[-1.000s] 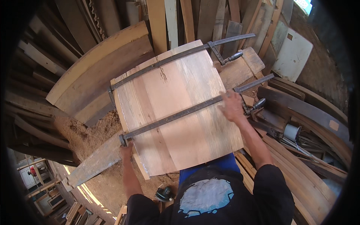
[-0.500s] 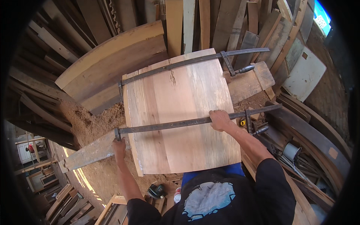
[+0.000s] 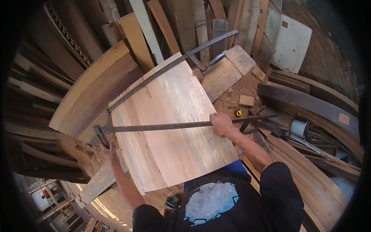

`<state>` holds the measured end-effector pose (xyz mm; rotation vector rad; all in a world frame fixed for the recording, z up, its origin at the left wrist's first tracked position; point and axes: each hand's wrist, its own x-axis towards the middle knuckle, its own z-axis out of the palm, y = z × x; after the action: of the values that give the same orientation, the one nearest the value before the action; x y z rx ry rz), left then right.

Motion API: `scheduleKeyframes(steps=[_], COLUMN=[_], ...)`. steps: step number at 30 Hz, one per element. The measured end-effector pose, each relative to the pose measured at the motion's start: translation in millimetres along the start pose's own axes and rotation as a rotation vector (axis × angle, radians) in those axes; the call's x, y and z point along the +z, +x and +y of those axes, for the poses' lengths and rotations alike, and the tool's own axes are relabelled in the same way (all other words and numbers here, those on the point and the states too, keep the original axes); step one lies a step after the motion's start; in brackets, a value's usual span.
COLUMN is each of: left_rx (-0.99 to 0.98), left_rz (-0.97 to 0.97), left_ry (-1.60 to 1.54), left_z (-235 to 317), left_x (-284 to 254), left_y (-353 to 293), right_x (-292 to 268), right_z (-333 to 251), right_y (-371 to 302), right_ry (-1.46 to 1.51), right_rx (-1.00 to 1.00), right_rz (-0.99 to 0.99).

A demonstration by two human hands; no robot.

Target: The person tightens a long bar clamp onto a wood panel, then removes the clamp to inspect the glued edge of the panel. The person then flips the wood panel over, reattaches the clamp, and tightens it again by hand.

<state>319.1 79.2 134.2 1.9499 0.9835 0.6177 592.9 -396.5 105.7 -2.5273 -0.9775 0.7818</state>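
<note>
A broad wooden panel (image 3: pixel 174 116), made of several boards set edge to edge, lies in front of the person, its pale, streaky grain running from rosy brown at the left to greyish and silvery at the right. The near clamp (image 3: pixel 166 127), a long, flat bar of dark metal, crosses above it, and both hands are on this tool. The right hand (image 3: pixel 221 124) wraps the bar near the panel's right edge, its fingers curled and pressed together in a fist. The left hand (image 3: pixel 110 151) pinches the lower tip of the hooked end, which stands out past the panel's left edge; how tightly those fingers squeeze, I cannot tell. Whether the bar touches the wood beneath is also unclear. The far clamp (image 3: pixel 150 80), equally dark and straight-barred, spans the panel's upper part, with a rounded handle (image 3: pixel 217 58) beyond the edge. A rough, dusty plank (image 3: pixel 232 69) juts out at the upper right. Near it lie a small squared block (image 3: pixel 246 101) and a yellow tape measure (image 3: pixel 238 112). Loose, crumbly brown sawdust (image 3: pixel 83 152) is heaped at the left, below a curved, banded wooden piece (image 3: pixel 98 91).
</note>
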Motion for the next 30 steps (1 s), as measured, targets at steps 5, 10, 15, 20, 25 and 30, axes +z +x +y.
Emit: scheduleKeyframes(steps=[5,10,15,20,25,30], left_rx=[-0.225,-0.409,-0.19,-0.223,-0.171,-0.217], left_rz=[0.202,0.09,-0.053,-0.042,-0.038,-0.018], left_ry=[-0.246,0.582,0.975,1.025,1.011,1.075], left_z=[-43,-70,-47,-55,-49,-60], left_x=[28,103,158,161,164,160], left_y=[-55,-173,-244,-241,-240,-247], right_x=[38,52,35,11,-19,-58], right_z=[19,34,34,57,95,80], right_y=[-3,-1,-4,-12,-51,-53], right_ry=[0.018,0.039,0.041,0.084,0.245,0.409], right_rx=[0.059,0.003,-0.005,-0.014,0.005,0.064], right_rz=[-0.053,0.008,0.035,0.131,0.29,0.156])
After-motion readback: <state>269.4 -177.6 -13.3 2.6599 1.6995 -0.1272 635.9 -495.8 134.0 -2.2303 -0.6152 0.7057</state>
